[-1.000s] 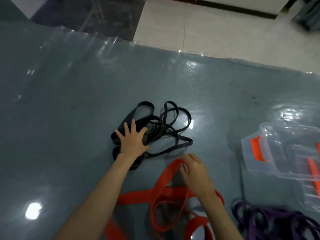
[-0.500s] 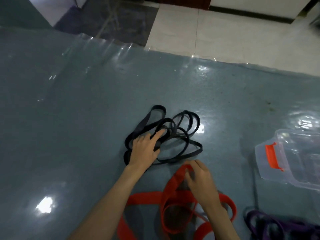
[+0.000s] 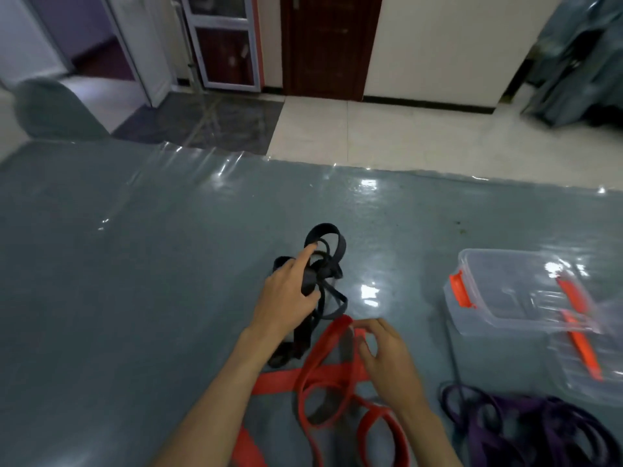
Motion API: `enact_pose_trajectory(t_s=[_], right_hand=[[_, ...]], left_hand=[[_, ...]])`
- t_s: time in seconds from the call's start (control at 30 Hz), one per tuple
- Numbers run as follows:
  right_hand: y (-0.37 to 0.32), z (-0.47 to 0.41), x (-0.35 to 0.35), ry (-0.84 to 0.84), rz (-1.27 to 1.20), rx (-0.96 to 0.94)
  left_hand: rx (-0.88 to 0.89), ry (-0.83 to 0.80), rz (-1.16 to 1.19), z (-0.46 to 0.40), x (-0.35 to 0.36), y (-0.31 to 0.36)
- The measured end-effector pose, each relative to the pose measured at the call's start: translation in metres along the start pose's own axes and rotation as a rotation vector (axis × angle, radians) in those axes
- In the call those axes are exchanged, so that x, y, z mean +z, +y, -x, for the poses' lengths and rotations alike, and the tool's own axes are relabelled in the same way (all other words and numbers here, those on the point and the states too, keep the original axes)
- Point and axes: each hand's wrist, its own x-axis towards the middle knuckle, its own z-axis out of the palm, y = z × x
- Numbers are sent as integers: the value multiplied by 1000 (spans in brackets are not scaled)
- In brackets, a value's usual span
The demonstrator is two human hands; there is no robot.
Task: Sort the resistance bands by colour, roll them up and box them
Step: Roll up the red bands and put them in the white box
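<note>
A tangle of black resistance bands (image 3: 328, 264) is lifted off the grey table (image 3: 118, 281), gripped in my left hand (image 3: 286, 294) with the index finger stretched out over the loops. Red bands (image 3: 323, 375) lie in loops near the table's front edge. My right hand (image 3: 381, 355) pinches the top of one red loop. Purple bands (image 3: 526, 423) are piled at the lower right. A clear plastic box (image 3: 505, 298) with orange latches stands at the right.
A clear lid (image 3: 586, 358) with orange clips leans beside the box. Shiny plastic film covers the table. Beyond the far edge are floor tiles, a dark wooden door (image 3: 330, 45) and a covered object (image 3: 580, 59) at the right.
My left hand has closed round the black bands and raised them from the table, bunching the tangle. My right hand keeps hold of the red loop. The camera has tilted up.
</note>
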Motion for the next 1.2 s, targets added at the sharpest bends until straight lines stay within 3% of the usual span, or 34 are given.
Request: enact_pose_trajectory(t_s=[0.3,0.7,0.87,1.2], right_hand=[[-3,55,-38,88,-114,53],[8,110,-108,378,-435,178],[24,124,-160,444,-404,184],[97,161,-285,473,-465,20]], left_hand=[[145,-16,62,27,-19,86],[393,-174,159,42,21,216],[512,-222,133,50,46,292],[735,-173,99,99,105,487]])
